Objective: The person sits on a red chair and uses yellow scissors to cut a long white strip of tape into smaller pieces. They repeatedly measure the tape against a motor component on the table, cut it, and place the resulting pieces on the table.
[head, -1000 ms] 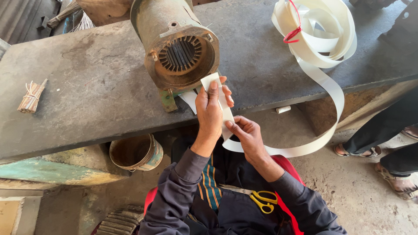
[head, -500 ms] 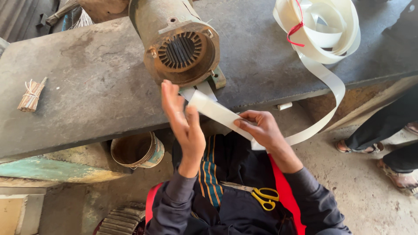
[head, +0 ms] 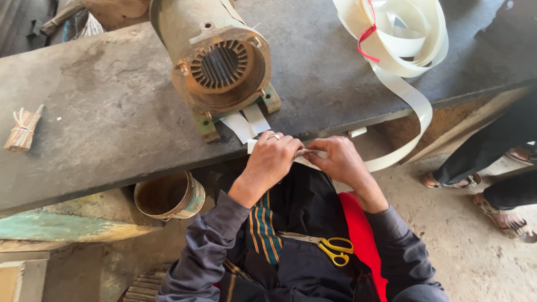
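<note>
Pinching the white strip [head: 391, 162] at the front edge of the bench [head: 100, 128], you are closing both hands on it: your left hand [head: 271, 159] is curling its fingers down over the end, and your right hand [head: 338, 159] is gripping it just beside, likely to keep it taut and flat for creasing. From there it is trailing up to the loose coil [head: 408, 39] tied with a red band. Two cut white pieces [head: 246, 123] are lying under the rusty motor shell [head: 221, 59], close by your left hand. Yellow-handled scissors [head: 327, 246] are resting in your lap, within easy reach.
</note>
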